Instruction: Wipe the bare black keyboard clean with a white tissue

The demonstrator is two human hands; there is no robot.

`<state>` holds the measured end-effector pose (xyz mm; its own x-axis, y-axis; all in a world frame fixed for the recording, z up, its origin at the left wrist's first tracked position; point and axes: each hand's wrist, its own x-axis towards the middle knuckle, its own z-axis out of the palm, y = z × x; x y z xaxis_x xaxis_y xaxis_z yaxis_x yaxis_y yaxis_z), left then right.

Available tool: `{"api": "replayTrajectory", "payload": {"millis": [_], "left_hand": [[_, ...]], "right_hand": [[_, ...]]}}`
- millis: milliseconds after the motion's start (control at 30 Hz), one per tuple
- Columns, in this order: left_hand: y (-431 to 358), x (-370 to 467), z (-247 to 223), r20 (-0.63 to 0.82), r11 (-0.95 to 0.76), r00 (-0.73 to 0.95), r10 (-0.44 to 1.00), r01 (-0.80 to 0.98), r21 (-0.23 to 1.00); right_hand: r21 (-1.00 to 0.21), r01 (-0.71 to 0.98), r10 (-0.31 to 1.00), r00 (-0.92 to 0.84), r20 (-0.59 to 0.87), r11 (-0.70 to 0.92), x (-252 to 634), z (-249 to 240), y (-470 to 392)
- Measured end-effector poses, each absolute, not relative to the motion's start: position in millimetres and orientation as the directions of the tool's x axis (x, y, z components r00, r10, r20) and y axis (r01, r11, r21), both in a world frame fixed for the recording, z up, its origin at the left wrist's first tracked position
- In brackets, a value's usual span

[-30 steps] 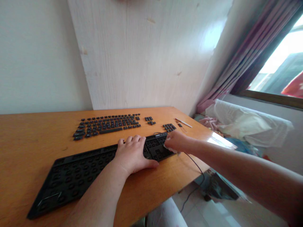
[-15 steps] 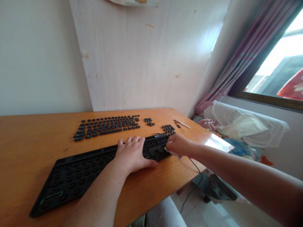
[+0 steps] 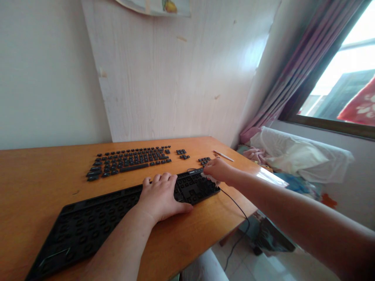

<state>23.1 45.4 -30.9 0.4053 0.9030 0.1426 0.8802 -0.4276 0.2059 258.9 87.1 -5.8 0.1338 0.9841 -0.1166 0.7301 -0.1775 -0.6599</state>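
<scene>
A black keyboard (image 3: 96, 220) with its keycaps off lies slanted across the wooden table. My left hand (image 3: 162, 197) spans its middle, fingers spread at the far edge and thumb by the near edge, gripping it. At the keyboard's right end, my right hand (image 3: 217, 170) is closed around a crumpled white tissue (image 3: 213, 179), pressed near the far right corner. Most of the tissue is hidden by the fingers. A bent metal wire (image 3: 54, 255) sits on the keyboard's near left part.
Loose black keycaps (image 3: 134, 160) are laid out in rows behind the keyboard, with smaller groups (image 3: 181, 152) to their right. A white pen (image 3: 224, 155) lies farther right. A black cable (image 3: 238, 207) hangs over the table's edge. Cloths (image 3: 295, 156) are heaped below the window.
My right hand with the tissue has moved toward the far edge of the keyboard's right end, uncovering its near right corner. My left hand keeps its place on the keyboard. The view has tilted slightly.
</scene>
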Motion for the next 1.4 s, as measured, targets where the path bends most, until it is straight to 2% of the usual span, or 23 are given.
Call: {"api": "replayTrajectory", "payload": {"millis": [233,367,467,767,1100,1400], "left_hand": [[45.7,22.4,-32.2,0.170,-0.446,0.418,0.892,0.873,0.198],[44.8,22.9,-30.4,0.149,-0.437,0.413,0.898,0.877,0.199],[44.0,23.0,-29.0,0.136,-0.427,0.406,0.904,0.882,0.199],[44.9,23.5,-28.4,0.117,-0.432,0.416,0.902,0.875,0.220],[46.8,23.4,-32.2,0.126,-0.432,0.414,0.901,0.877,0.212],[44.9,23.9,-27.6,0.095,-0.409,0.398,0.912,0.888,0.210]], "right_hand": [[-0.561,0.822,0.995,0.091,-0.036,-0.096,243.9,-16.9,101.9],[-0.441,0.896,0.999,0.045,-0.014,-0.047,242.7,-18.9,107.4],[-0.378,0.924,0.998,0.040,-0.054,-0.057,243.6,-16.9,108.4],[-0.319,0.943,0.991,0.065,-0.116,-0.099,239.8,-0.7,96.0],[-0.401,0.903,0.977,0.076,-0.197,-0.151,248.6,-8.2,82.8],[-0.441,0.887,0.976,0.049,-0.213,-0.141,257.2,-10.9,64.9]]}}
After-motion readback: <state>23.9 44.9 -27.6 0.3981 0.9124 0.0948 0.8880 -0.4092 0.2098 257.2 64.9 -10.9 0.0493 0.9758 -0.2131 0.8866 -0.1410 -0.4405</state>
